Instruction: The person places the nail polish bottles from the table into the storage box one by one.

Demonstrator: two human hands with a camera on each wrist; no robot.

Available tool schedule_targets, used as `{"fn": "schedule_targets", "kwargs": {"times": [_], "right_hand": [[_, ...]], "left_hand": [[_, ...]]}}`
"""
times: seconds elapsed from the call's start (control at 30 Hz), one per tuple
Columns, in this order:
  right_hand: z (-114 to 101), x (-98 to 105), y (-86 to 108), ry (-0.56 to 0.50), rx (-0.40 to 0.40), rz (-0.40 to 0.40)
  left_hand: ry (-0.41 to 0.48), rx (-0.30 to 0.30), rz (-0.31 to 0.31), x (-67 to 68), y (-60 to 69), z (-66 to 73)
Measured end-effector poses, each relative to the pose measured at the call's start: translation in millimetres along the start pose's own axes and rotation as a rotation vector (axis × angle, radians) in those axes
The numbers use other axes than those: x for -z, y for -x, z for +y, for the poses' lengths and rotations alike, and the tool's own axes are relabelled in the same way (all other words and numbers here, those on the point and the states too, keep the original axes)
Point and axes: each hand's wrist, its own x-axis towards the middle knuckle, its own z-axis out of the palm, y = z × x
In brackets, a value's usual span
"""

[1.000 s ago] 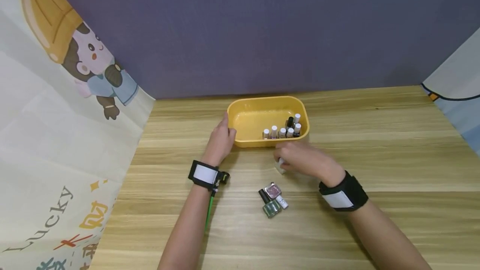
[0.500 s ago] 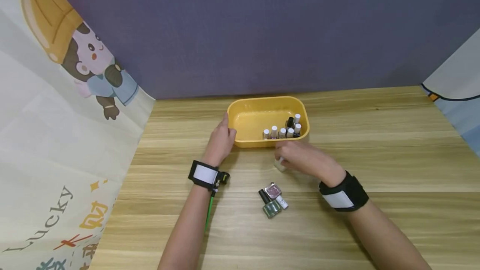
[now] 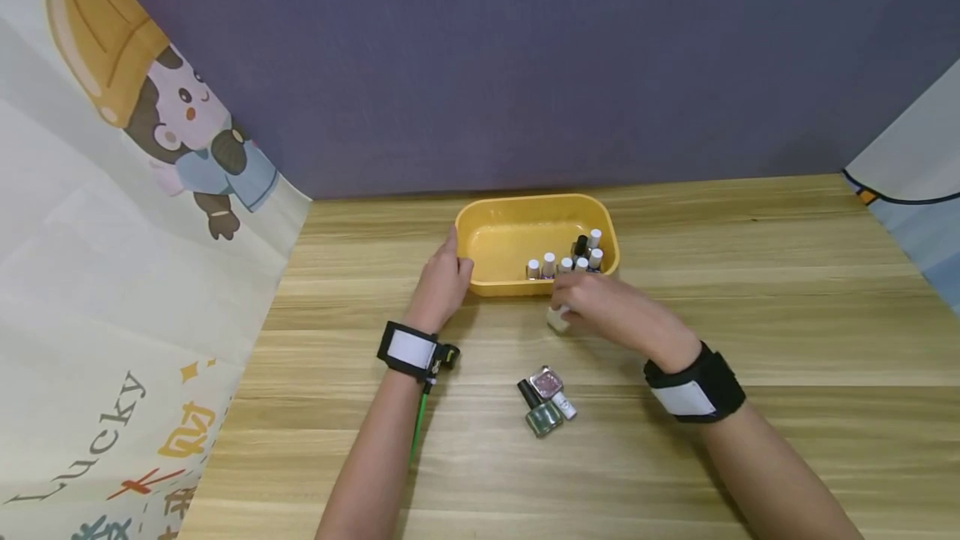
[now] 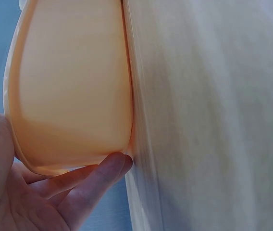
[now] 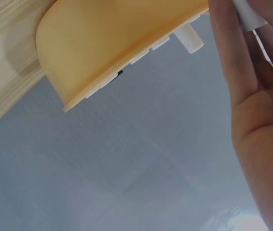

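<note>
My left hand [image 3: 440, 280] holds the left end of a yellow plastic basin [image 3: 495, 286]; in the left wrist view its fingers [image 4: 91, 190] lie against the end wall. Just in front of the basin's front wall, my right hand [image 3: 603, 307] pinches a pale nail polish bottle [image 3: 558, 320]. The right wrist view shows its white cap [image 5: 248, 17] between the fingers, while the rest of the bottle is hidden. Several nail polish bottles [image 3: 549, 265] stand upright inside the basin along its front and right, mostly white-capped and one black-capped.
Nearer me on the wooden table [image 3: 337, 457] lie a green nail polish bottle [image 3: 543, 418] with a black cap and a pink glittery one [image 3: 546, 382] with a white cap, close together. A dark blue-grey panel [image 3: 525, 65] stands right behind the basin.
My right hand has shifted slightly up toward the basin's front rim with the pale bottle in its fingers. The left hand and the basin have stayed practically in place.
</note>
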Motion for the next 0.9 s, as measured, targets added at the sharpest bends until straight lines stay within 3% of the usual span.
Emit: {"fn": "schedule_targets", "kwargs": {"times": [0.6,0.9], "right_hand": [[5,10,3.5,0.011,0.02,0.119],[9,13,4.5,0.009,-0.018,0.134]], "left_hand": [[-0.002,-0.008,0.004,0.3,0.3,0.8],[0.009,-0.012,0.008,-0.2,0.6,-0.7]]}}
